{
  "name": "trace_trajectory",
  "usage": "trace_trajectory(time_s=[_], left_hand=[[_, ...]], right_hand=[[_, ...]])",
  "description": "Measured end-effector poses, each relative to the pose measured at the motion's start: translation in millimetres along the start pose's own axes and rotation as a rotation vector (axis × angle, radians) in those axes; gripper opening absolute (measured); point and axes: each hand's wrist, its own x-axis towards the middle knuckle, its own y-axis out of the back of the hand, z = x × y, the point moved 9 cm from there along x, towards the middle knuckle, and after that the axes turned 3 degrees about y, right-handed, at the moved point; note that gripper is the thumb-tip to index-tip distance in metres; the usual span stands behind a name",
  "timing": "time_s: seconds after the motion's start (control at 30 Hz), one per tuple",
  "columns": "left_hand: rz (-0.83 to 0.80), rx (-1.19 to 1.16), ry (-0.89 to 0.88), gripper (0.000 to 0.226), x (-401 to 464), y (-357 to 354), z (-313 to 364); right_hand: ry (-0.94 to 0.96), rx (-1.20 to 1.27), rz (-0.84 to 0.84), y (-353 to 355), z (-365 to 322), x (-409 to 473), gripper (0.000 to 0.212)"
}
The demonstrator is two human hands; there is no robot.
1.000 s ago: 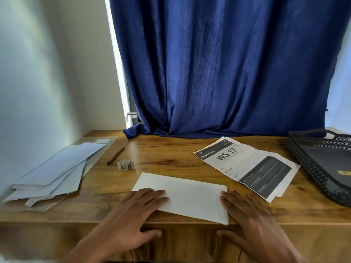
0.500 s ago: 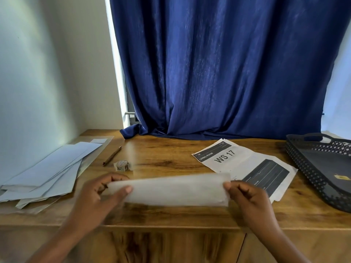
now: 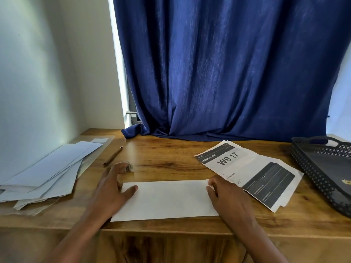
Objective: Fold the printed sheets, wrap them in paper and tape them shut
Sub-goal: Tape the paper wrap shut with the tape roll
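The folded white sheet (image 3: 167,200) lies at the desk's (image 3: 171,152) near edge, long axis left to right, left hand (image 3: 112,188) resting open on its left end, right hand (image 3: 226,198) pinching its right end.

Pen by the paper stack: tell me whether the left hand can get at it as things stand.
Probably yes. The pen lies in the open on the table, just beyond the left hand, whose fingers reach forward off the folded sheet; nothing lies between them.
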Motion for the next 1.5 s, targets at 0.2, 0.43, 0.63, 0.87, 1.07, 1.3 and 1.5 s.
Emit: trace_trajectory(time_s=[0.2, 0.43, 0.63, 0.87, 1.07, 1.3, 1.5], left_hand=[[0.06, -0.108, 0.05, 0.064, 4, 7, -12], [0.046, -0.199, 0.092, 0.063, 34, 23, -28], [-0.111, -0.046, 0.112, 0.083, 64, 8, -28], [-0.241, 0.066, -0.03, 0.08, 74, -6, -21], [-0.176, 0.024, -0.077, 0.068, 70, 3, -21], [-0.245, 0.019, -0.094, 0.084, 58, -1, -24], [-0.298, 0.0, -0.109, 0.076, 60, 8, -31]], right_hand=[[0.03, -0.132, -0.023, -5, -6, 1, 0.035], [0.025, -0.159, -0.04, -9, -5, 3, 0.034], [0.021, -0.096, -0.008, -7, -3, 1, 0.03], [-0.018, 0.04, 0.038, 1, 3, -2, 0.031], [-0.038, 0.048, 0.015, -4, 6, 0, 0.034], [-0.048, 0.081, -0.005, -8, 8, 2, 0.037], [-0.049, 0.097, -0.023, -5, 7, 1, 0.042]])
